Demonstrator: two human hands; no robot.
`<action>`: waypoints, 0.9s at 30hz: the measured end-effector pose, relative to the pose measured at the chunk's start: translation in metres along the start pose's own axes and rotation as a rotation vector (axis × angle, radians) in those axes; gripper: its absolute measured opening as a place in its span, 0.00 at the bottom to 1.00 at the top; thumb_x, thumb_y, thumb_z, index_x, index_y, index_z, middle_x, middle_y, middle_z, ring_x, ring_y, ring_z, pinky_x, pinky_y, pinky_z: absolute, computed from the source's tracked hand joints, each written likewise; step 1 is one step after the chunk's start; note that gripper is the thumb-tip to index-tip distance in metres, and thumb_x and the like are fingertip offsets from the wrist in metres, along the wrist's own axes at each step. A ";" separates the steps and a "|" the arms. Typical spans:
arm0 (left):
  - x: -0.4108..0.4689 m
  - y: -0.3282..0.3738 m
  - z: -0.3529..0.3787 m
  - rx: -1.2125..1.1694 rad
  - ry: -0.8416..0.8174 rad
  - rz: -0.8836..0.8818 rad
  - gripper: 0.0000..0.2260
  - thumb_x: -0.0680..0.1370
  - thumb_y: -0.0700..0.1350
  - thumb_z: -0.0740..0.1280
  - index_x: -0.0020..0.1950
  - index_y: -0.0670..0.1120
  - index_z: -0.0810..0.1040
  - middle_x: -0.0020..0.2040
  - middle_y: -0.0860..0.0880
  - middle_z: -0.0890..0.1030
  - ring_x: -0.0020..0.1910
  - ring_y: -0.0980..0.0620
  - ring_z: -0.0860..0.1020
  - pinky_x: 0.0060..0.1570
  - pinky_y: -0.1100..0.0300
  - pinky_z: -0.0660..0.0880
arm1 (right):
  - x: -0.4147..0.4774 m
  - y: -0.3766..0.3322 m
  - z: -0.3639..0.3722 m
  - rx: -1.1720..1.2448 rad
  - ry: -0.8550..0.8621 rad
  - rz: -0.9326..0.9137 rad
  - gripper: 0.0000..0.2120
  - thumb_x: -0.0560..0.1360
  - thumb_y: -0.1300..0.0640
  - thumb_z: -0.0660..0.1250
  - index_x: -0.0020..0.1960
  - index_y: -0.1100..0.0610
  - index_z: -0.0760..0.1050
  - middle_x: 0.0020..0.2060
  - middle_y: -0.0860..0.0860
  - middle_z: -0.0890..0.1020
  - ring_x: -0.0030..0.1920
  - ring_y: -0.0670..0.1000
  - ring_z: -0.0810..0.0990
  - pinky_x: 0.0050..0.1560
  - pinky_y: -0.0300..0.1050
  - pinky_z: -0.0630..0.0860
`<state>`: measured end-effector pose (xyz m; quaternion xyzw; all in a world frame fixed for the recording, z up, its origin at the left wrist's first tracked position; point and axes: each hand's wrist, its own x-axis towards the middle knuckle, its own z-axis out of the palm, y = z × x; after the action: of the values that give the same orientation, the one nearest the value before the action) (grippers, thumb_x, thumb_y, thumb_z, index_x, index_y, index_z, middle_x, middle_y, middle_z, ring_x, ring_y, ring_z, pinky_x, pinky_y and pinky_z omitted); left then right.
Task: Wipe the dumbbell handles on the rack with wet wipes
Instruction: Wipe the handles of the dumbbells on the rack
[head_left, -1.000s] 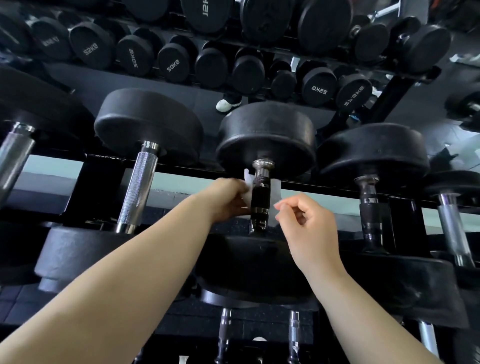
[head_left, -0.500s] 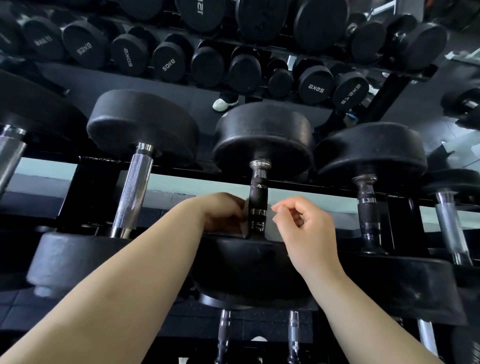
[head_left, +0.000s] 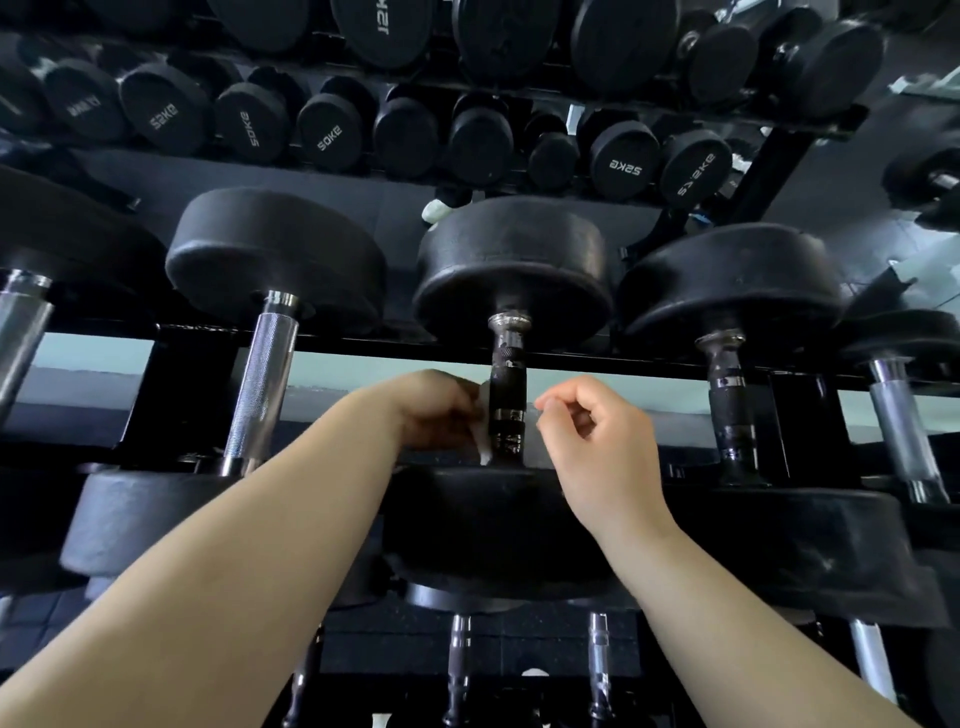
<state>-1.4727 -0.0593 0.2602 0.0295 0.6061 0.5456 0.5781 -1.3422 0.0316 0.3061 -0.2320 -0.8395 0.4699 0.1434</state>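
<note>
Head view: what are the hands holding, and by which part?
The left hand grips one end of a white wet wipe beside the dark dumbbell handle. Whether the curled right hand pinches the other end cannot be told.

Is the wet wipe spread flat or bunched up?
Bunched: only a crumpled white strip of wipe shows between the left hand and the dark handle.

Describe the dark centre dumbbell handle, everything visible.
The centre dumbbell handle is a short dark bar, upright in view, with a flared silver collar on top, a bright ring lower down and scuffed patches. It runs between a black upper head and lower head on the rack. The left hand holds a white wipe against its left side. The right hand is curled just right of it; contact is unclear.
</note>
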 end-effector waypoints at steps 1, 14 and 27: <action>0.002 0.006 -0.002 -0.110 0.055 0.062 0.17 0.76 0.27 0.48 0.39 0.41 0.72 0.34 0.46 0.77 0.32 0.52 0.77 0.30 0.64 0.77 | 0.000 0.000 0.000 -0.003 -0.003 -0.009 0.14 0.72 0.60 0.62 0.32 0.45 0.71 0.25 0.36 0.76 0.30 0.41 0.73 0.30 0.32 0.67; 0.006 0.017 -0.001 -0.172 0.152 0.143 0.17 0.76 0.27 0.48 0.38 0.42 0.72 0.28 0.48 0.78 0.30 0.53 0.78 0.31 0.63 0.78 | 0.000 0.000 -0.001 0.004 -0.021 -0.028 0.14 0.72 0.62 0.62 0.32 0.45 0.71 0.26 0.38 0.76 0.30 0.41 0.73 0.30 0.32 0.67; 0.000 0.005 0.008 -0.166 0.121 0.104 0.17 0.77 0.27 0.49 0.38 0.43 0.71 0.28 0.50 0.75 0.26 0.56 0.75 0.27 0.64 0.75 | 0.000 0.002 0.000 -0.020 -0.020 -0.034 0.14 0.72 0.61 0.62 0.32 0.45 0.72 0.24 0.43 0.74 0.32 0.43 0.73 0.33 0.37 0.69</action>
<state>-1.4698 -0.0525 0.2653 -0.0199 0.5902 0.6238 0.5119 -1.3416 0.0328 0.3047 -0.2145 -0.8493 0.4614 0.1408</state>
